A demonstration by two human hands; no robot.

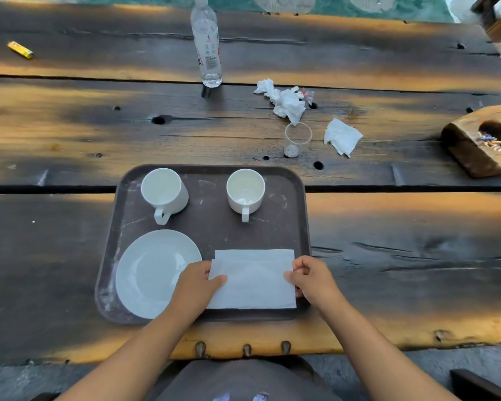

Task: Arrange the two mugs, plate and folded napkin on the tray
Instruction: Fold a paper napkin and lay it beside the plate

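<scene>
A dark brown tray lies on the wooden table in front of me. Two white mugs stand at its far side, one on the left and one on the right, handles pointing toward me. A white plate rests at the tray's near left. The folded white napkin lies flat at the near right. My left hand pinches the napkin's left edge, partly over the plate. My right hand holds the napkin's right edge at the tray's rim.
Beyond the tray stand a clear plastic cup and a water bottle. Crumpled tissues and another tissue lie nearby. A wooden ashtray sits at the right, a yellow lighter far left.
</scene>
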